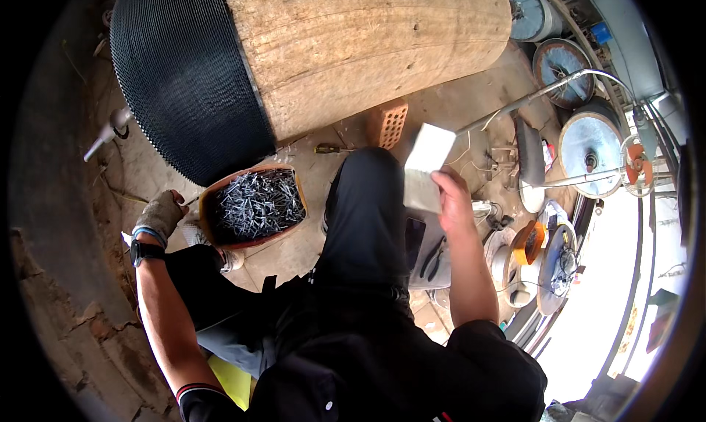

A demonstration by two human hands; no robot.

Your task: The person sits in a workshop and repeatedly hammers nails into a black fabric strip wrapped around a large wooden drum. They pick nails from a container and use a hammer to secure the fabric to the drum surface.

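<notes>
My right hand [455,199] grips a white rectangular piece [424,189] over my bent knee. It has a crease across its middle, and its upper half catches the light; folded card or a small carton, I cannot tell which. My left hand [161,214] wears a greyish work glove, its bare fingertips curled beside the box of nails [259,206]. A thin dark tip shows past those fingers, too small to name. The box is reddish-brown and filled with loose grey nails. Above it stands a big wooden drum [368,47], its left end covered in black mesh [187,76].
A holed brick [387,124] sits against the drum's underside, with a screwdriver [332,149] on the floor nearby. Pliers [434,259] and a dark phone [415,243] lie right of my knee. Further right are large reels [590,153], an orange container [529,243] and a small fan [638,164].
</notes>
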